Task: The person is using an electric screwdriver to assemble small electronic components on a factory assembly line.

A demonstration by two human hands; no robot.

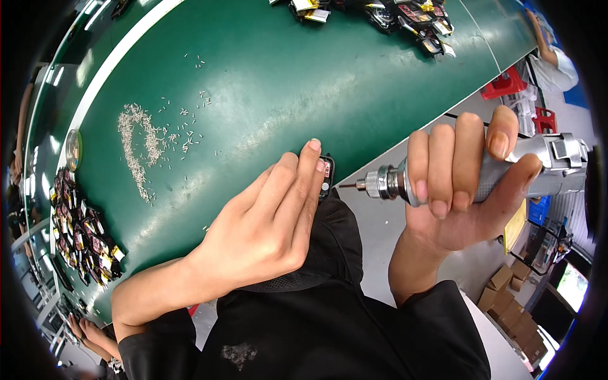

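My left hand [259, 228] reaches over the table's near edge, its fingers close together on a small black device [327, 188] with a partly visible inside. The thumb and most of the device are hidden under the hand. My right hand [453, 183] is wrapped around a grey metal electric screwdriver [491, 176], held level off the table's edge. Its thin bit points left toward the device, a short gap away from it.
Many small silvery screws [132, 136] lie scattered on the green table [272, 82]. Piles of black devices stand at the left [82, 234] and far side [418, 19]. A round dish [74, 151] sits by the left rim. Other people's arms [95, 339] show at the edges.
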